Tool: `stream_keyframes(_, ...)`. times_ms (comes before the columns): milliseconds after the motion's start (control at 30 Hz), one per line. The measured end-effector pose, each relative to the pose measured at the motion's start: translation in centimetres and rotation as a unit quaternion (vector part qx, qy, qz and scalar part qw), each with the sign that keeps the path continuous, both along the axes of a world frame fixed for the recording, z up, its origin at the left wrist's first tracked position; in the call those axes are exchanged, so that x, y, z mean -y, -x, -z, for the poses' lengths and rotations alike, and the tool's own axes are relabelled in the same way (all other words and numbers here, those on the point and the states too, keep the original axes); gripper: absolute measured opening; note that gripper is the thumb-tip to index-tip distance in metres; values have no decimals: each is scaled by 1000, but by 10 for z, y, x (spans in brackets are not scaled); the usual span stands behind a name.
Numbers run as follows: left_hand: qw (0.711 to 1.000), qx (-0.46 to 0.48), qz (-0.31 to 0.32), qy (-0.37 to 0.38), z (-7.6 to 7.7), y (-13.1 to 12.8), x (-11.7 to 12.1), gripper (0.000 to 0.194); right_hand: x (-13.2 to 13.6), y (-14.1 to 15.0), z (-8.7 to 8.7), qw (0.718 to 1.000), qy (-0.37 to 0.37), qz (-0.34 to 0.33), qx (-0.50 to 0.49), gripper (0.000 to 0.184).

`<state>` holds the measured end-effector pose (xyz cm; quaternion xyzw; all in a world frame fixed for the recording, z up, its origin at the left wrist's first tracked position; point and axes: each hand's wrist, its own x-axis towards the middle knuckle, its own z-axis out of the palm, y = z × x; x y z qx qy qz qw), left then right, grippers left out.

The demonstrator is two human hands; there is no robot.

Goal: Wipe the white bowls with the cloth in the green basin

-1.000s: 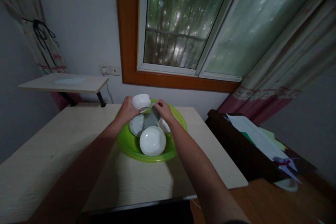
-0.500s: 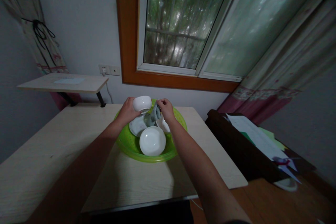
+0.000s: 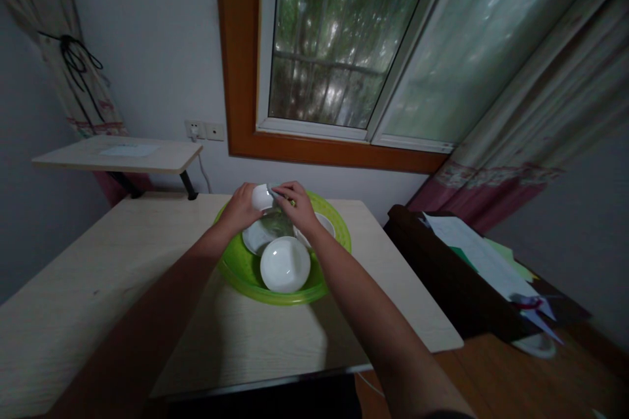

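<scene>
My left hand [image 3: 242, 208] is closed on a small white bowl [image 3: 262, 198], held up over the far part of a green plastic basin [image 3: 280, 299]. Pinched in my right hand [image 3: 296, 204] is a grey cloth [image 3: 273, 190], pressed against the bowl's right side; most of the cloth is hidden by the fingers. Below them in the basin lie a white plate [image 3: 253, 239] on the left and a large white bowl [image 3: 285, 264] at the front. Another white bowl [image 3: 325, 225] shows partly behind my right wrist.
The basin stands on a pale wooden table [image 3: 162, 222]. A small raised shelf [image 3: 118, 156] with a paper on it is at the left. Beyond are a wall and a window [image 3: 339, 46]. Right of the table, a dark brown piece of furniture [image 3: 432, 268] bears papers.
My right hand has moved left, bringing the cloth from over the basin up against the held bowl. The bowl has turned slightly. The other dishes have stayed in place.
</scene>
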<state>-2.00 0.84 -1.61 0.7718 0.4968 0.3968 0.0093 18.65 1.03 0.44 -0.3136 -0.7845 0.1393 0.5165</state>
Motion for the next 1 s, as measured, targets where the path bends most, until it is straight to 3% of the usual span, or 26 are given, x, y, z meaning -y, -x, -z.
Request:
stream_keyframes(133,1000,7,-4,-2,2,0,-3,51,5,4,-2,991,-84,5,105,37)
stream_keyframes(233,1000,12,-9,1,2,-1,-3,49,8,7,-3,984,-103,7,144,42)
stream_keyframes(367,999,26,-22,12,0,-2,0,52,3,7,-2,989,-77,48,119,40)
stream_keyframes(533,999,32,-34,19,-3,-1,2,55,-12,-2,8,992,19,106,65,40)
stream_keyframes(633,998,39,-42,32,-2,-1,2,58,-18,-4,14,991,54,101,71,41)
stream_keyframes(800,996,37,-55,68,-3,-1,3,60,-11,2,16,991,51,76,94,51)
stream_keyframes(1000,993,51,-53,96,-9,-4,10,52,15,13,0,981,-53,-1,185,51)
